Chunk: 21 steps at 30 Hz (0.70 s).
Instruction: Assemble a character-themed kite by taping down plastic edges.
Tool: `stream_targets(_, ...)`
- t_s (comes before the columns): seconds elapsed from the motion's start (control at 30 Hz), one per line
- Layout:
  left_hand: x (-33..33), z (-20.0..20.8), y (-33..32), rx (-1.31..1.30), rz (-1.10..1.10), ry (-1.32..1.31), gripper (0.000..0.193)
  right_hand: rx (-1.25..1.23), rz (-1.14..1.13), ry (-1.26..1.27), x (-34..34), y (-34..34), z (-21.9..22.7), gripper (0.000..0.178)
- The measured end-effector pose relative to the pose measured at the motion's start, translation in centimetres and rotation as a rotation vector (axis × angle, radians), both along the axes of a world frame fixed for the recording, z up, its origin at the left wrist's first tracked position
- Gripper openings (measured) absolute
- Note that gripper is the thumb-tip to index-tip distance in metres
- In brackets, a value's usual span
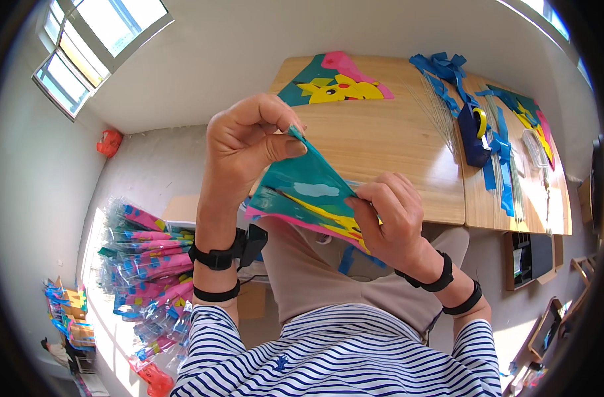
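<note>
At eight o'clock, wrapped bundles lie on the floor. The left hand, near eleven, has its grip pinched on one corner of a teal, pink and yellow sheet — central, above the lap. At twelve, a similar sheet lies on the counter. The right hand, toward three, grasps the held sheet's edge — a blue tape dispenser stands at two.

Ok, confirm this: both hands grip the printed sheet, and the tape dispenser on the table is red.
The head view shows the tape dispenser on the table is dark blue, not red; left hand and right hand do grip the printed sheet.
</note>
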<state>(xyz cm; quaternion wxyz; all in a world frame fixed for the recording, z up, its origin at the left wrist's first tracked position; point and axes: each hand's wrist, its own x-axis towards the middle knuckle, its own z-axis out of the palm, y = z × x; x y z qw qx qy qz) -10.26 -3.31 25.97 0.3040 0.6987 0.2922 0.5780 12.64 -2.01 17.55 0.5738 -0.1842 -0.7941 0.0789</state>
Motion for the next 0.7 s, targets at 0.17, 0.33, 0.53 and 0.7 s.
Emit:
stream_targets(0.17, 0.4, 0.2, -0.3, -0.062, 0.036, -0.002, 0.015, 0.009, -0.011, 0.000, 0.1, -0.1, -0.1, 0.020)
stream_targets(0.33, 1.0, 0.7, -0.8, -0.091, 0.038, -0.031, 0.018, 0.009, -0.018, -0.008, 0.3, 0.0, -0.4, 0.020)
stream_targets(0.53, 0.2, 0.9, -0.4, -0.049, 0.040, 0.080, 0.019, 0.005, -0.024, -0.015, 0.2, 0.1, -0.6, 0.020)
stream_targets(0.7, -0.2, 0.7, -0.2, -0.038, 0.061, 0.072, 0.017, 0.004, -0.024, -0.005, 0.2, 0.0, -0.6, 0.020)
